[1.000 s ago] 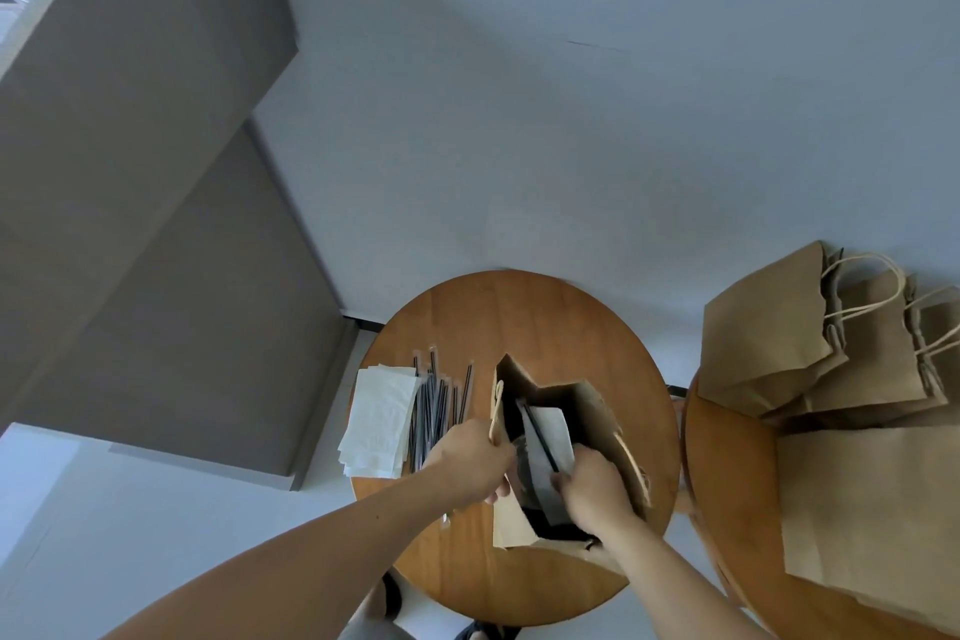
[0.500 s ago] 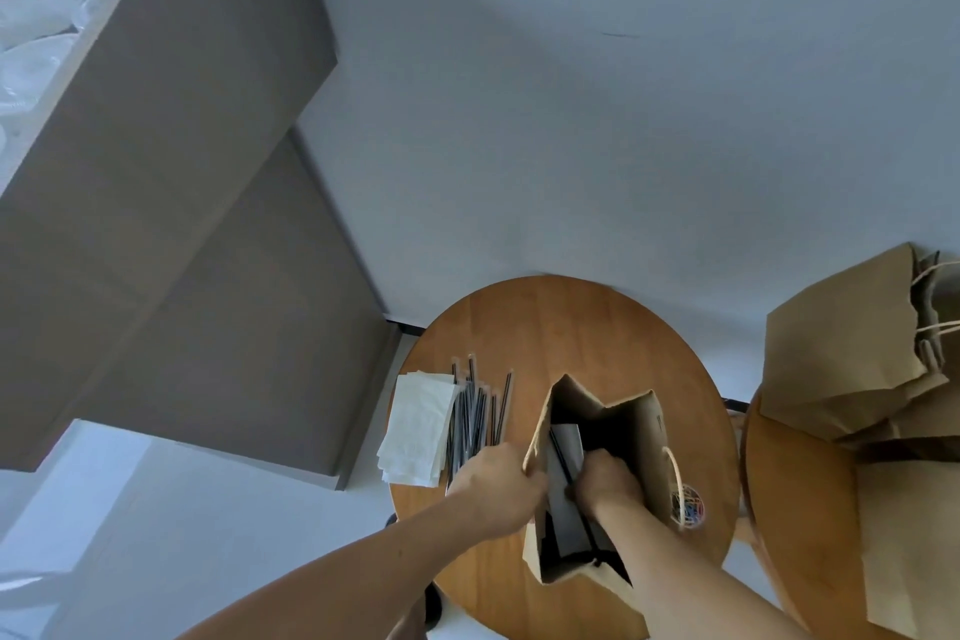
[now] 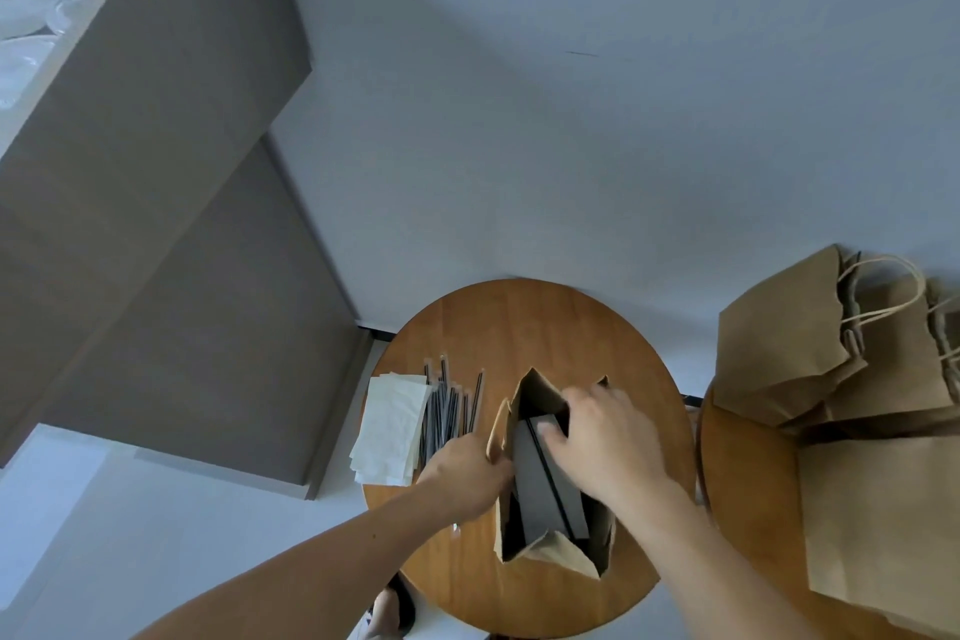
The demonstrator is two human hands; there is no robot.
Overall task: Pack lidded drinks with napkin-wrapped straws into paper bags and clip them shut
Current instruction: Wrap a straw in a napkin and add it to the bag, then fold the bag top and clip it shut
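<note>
Left hand (image 3: 465,476) pinches the left rim of the paper bag (image 3: 558,548), open upright on the tabletop (image 3: 519,327); right hand (image 3: 608,442) reaches inside, thumb on the napkin-wrapped straw (image 3: 535,489) — grip unclear. A hard push could tip the bag, or slide the straw from its napkin.

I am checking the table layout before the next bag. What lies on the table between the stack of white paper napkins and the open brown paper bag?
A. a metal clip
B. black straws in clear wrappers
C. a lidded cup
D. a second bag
B: the black straws in clear wrappers lie on the round wooden table, with the stack of white paper napkins on their left and the open brown paper bag on their right.
</note>
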